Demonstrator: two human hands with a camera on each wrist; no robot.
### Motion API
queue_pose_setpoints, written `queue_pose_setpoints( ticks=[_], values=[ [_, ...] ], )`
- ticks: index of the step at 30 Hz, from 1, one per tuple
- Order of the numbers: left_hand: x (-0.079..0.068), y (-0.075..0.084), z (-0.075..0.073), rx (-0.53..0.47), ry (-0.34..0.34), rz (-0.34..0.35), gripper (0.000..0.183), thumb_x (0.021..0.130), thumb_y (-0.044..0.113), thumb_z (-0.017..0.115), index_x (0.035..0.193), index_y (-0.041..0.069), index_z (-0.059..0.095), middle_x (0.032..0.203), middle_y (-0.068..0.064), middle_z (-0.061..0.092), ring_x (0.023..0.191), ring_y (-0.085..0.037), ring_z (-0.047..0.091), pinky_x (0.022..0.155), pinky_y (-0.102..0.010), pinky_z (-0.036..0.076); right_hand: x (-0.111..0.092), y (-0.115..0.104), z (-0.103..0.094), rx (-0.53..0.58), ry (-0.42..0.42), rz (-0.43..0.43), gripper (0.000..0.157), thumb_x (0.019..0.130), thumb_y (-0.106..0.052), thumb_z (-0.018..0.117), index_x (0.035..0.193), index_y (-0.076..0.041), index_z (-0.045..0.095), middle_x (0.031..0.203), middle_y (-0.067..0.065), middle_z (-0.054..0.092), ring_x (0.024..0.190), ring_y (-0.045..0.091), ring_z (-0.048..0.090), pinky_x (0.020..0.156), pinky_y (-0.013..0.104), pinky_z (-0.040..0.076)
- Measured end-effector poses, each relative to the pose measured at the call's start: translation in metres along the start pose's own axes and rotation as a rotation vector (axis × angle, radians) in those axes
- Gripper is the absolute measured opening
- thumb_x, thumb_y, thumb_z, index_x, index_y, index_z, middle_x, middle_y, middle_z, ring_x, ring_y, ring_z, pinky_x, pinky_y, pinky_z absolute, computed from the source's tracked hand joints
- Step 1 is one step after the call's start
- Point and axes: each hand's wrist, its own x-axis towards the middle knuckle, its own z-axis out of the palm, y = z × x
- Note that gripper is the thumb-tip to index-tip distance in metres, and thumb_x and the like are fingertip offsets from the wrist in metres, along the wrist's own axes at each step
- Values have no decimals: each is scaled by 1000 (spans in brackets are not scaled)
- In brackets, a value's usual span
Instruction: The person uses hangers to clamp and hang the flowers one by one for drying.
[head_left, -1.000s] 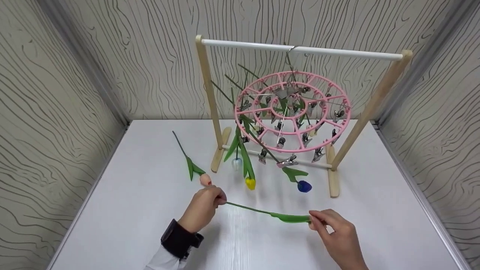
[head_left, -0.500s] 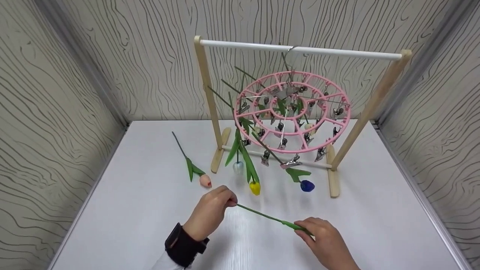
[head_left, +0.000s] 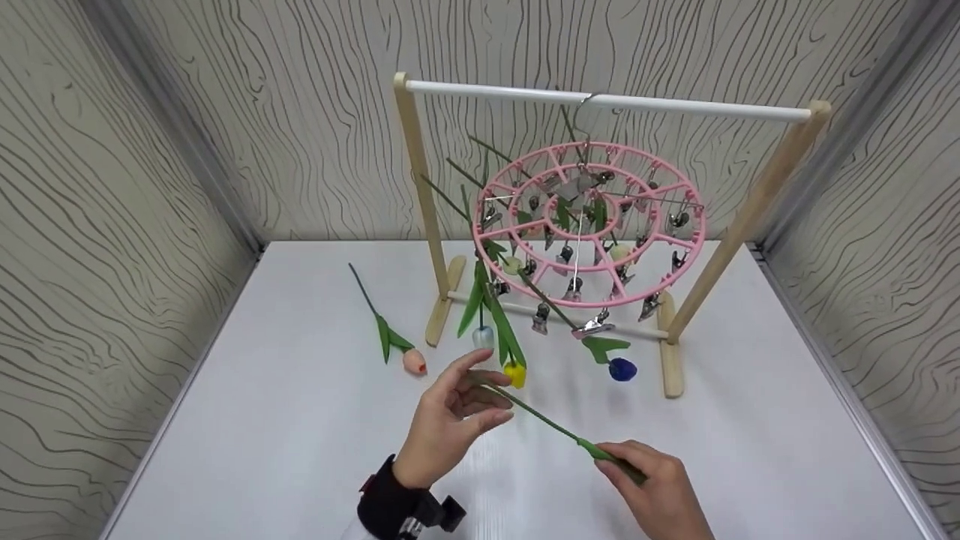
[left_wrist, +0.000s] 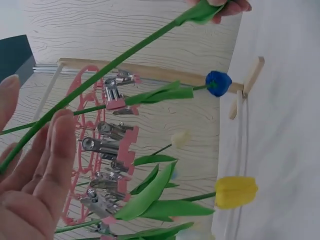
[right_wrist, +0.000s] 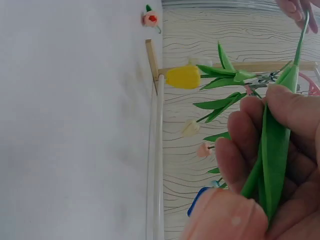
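Note:
My right hand (head_left: 660, 487) pinches an artificial tulip (head_left: 544, 418) by its green leaves, between thumb and fingers. Its stem slants up and left toward my left hand (head_left: 442, 431), whose thumb and fingers are spread; the stem's end lies against the fingers. In the right wrist view a pink bloom (right_wrist: 225, 216) shows below the leaves. Behind the hands hangs a round pink clip hanger (head_left: 581, 305) with several metal clips. Upside down in its clips are a blue tulip (head_left: 622, 369), a yellow tulip (head_left: 514, 375) and a pale blue tulip (head_left: 484, 337), among others.
A wooden stand with a white top bar (head_left: 675, 106) carries the hanger. Its right foot (head_left: 672, 371) stands on the white table (head_left: 285, 450). Left of the stand lies a peach tulip (head_left: 414, 362). Patterned walls (head_left: 315, 150) enclose the table.
My left hand has moved right and its fingers have opened from their pinch on the stem. My right hand has shifted slightly, then stayed low. The held tulip now tilts more steeply.

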Motion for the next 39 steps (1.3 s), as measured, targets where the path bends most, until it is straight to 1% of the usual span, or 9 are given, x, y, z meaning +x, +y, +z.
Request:
queue_pose_setpoints(
  ticks=[3, 5, 12, 23, 25, 28, 32, 35, 39],
  values=[
    [-1, -6, 8, -116, 45, -32, 102, 108, 0, 81, 182, -12, 12, 145, -48, 68, 112, -5, 82, 106, -22, 67, -2, -5, 2, 57, 22, 41, 15, 105, -1, 86, 120, 0, 89, 105, 10, 88, 85, -4, 72, 74, 17, 64],
    [-1, -10, 12, -131, 68, -41, 102, 108, 0, 81, 182, -14, 11, 143, -48, 69, 112, -3, 82, 105, -21, 67, -3, -7, 3, 80, 22, 63, 16, 105, -1, 86, 121, 0, 89, 106, 11, 88, 85, -2, 71, 75, 16, 63],
    [-3, -14, 27, -23, 40, -90, 37, 109, 4, 82, 138, -17, 74, 130, -40, 80, 110, -1, 81, 101, -18, 66, -2, -12, 5, 118, -53, 81, 19, 108, -2, 83, 126, 2, 87, 112, 15, 88, 87, -2, 70, 76, 17, 64],
    [-5, -12, 37, 61, 49, -92, 18, 108, 8, 83, 117, -8, 84, 113, -31, 86, 100, -3, 84, 97, -20, 67, 4, -10, -4, 144, -175, 60, 25, 110, -11, 83, 133, -1, 85, 123, 15, 86, 100, 0, 76, 90, 17, 66],
    [-4, -12, 38, 60, 53, -99, 17, 109, 8, 83, 117, -7, 84, 113, -30, 86, 99, -3, 84, 97, -19, 67, 8, -11, -12, 121, -106, 49, 25, 107, -9, 86, 132, -4, 85, 125, 12, 86, 103, -1, 76, 94, 16, 66],
    [-4, -10, 37, 52, 66, -116, 16, 109, 7, 83, 117, -6, 85, 113, -29, 86, 98, -3, 84, 96, -18, 67, 17, -11, -30, 80, 133, -67, 24, 101, 3, 87, 124, -3, 86, 120, 11, 87, 104, -7, 76, 93, 10, 63],
    [-5, -9, 36, 35, 83, -132, 15, 108, 6, 83, 117, -6, 85, 113, -29, 87, 97, -3, 84, 95, -18, 67, 41, -8, -64, 21, 392, -185, 23, 99, 13, 84, 120, 4, 86, 112, -8, 86, 101, -18, 70, 87, 3, 59],
    [-4, -9, 36, 34, 86, -140, 15, 108, 5, 83, 118, -7, 85, 114, -30, 86, 97, -2, 84, 94, -18, 67, 62, -10, -91, -10, 429, -128, 20, 106, 7, 80, 126, 6, 85, 118, 0, 88, 102, -25, 62, 87, -1, 55],
    [-3, -8, 36, 37, 83, -141, 15, 109, 5, 82, 118, -7, 85, 114, -30, 86, 97, -1, 84, 95, -18, 67, 90, -16, -117, -64, 342, -64, 32, 113, -1, 76, 144, 10, 76, 142, 33, 79, 110, -22, 64, 90, -6, 49]
  ],
)
